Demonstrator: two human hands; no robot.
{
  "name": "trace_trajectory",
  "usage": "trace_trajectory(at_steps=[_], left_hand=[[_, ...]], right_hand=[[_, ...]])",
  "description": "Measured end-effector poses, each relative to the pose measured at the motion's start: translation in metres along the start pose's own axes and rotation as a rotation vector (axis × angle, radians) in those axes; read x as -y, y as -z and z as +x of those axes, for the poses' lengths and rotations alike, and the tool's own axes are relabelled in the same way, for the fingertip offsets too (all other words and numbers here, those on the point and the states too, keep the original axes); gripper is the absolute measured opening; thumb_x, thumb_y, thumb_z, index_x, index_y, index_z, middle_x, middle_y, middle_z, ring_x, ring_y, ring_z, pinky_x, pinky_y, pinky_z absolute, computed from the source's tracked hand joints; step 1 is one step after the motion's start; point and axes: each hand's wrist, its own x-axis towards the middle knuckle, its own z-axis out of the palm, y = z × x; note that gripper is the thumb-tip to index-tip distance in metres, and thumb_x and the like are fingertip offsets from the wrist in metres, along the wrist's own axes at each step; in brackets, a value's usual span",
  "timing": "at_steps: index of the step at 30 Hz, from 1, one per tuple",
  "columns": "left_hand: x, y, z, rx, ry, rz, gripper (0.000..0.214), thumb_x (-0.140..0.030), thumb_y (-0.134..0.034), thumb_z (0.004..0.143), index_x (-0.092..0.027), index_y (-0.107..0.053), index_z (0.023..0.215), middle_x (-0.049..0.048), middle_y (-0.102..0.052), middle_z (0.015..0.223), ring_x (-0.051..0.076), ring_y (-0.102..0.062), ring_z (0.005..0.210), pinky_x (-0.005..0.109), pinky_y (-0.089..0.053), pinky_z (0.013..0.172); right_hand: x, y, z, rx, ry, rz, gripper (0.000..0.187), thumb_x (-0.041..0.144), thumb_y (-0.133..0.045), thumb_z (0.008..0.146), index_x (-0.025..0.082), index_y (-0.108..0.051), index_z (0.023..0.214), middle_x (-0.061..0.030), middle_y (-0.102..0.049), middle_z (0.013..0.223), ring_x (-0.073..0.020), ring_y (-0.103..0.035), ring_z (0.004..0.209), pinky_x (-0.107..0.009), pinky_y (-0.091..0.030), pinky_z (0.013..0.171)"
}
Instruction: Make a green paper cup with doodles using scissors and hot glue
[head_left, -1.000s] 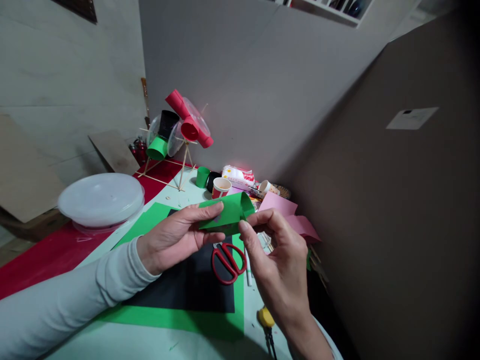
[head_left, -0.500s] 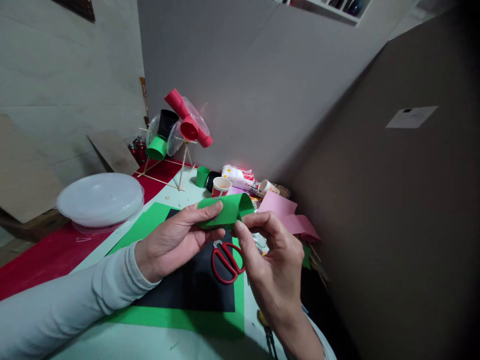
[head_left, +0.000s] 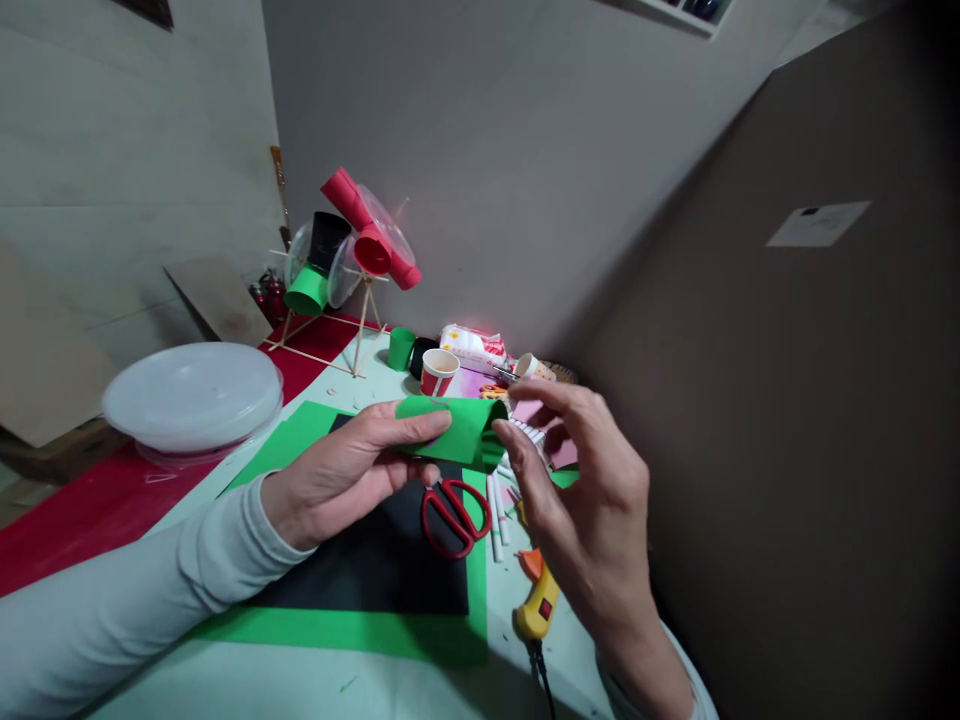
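Observation:
My left hand [head_left: 349,465] is closed round the left end of a curled piece of green paper [head_left: 465,430], thumb on top. The paper is bent into a tube, its open end facing right. Beside that end is my right hand [head_left: 581,480], thumb and fingers apart with nothing between them. Below the tube, red-handled scissors [head_left: 454,520] lie on a black sheet [head_left: 360,560], which rests on a larger green sheet [head_left: 337,635]. The scissors' blades are mostly hidden by my left hand.
A yellow glue gun [head_left: 538,605] with a black cord lies at right, near white sticks [head_left: 496,515]. A paper cup [head_left: 439,372], green cup [head_left: 400,348] and wipes pack [head_left: 474,345] stand behind. At left are plastic lids [head_left: 195,395] and a stick-framed wheel model [head_left: 360,270].
My right hand has let go of the paper's edge and moved right, its fingers opening. The green paper now curls into a rounder tube. The glue gun has come into view.

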Motion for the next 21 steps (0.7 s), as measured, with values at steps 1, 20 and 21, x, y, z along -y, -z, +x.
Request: trace_trajectory(at_steps=[1, 20, 21], left_hand=[[-0.002, 0.000, 0.000, 0.025, 0.025, 0.018, 0.009, -0.004, -0.074, 0.084, -0.010, -0.079, 0.080, 0.0049, -0.071, 0.076, 0.012, -0.064, 0.065, 0.019, -0.056, 0.052], [-0.007, 0.010, 0.002, 0.232, 0.191, 0.169, 0.008, -0.011, -0.075, 0.085, -0.014, -0.080, 0.079, 0.0027, -0.068, 0.072, 0.009, -0.059, 0.059, 0.015, -0.054, 0.052], [-0.007, 0.009, 0.002, 0.239, 0.191, 0.167, 0.008, -0.010, -0.075, 0.085, -0.014, -0.080, 0.080, 0.0027, -0.069, 0.073, 0.009, -0.060, 0.059, 0.015, -0.054, 0.052]], right_hand=[[-0.004, 0.002, 0.002, 0.015, 0.040, 0.004, 0.022, 0.011, -0.064, 0.095, 0.020, -0.068, 0.114, -0.0074, -0.074, 0.111, -0.0192, -0.068, 0.101, -0.033, -0.056, 0.086], [-0.034, 0.000, 0.005, 0.280, -0.190, 0.439, 0.025, 0.005, -0.061, 0.092, 0.013, -0.080, 0.105, -0.0049, -0.083, 0.100, -0.0156, -0.078, 0.091, -0.022, -0.059, 0.079], [-0.036, 0.000, 0.005, 0.284, -0.174, 0.437, 0.026, 0.004, -0.061, 0.091, 0.013, -0.080, 0.106, -0.0052, -0.083, 0.100, -0.0152, -0.078, 0.091, -0.021, -0.059, 0.078]])
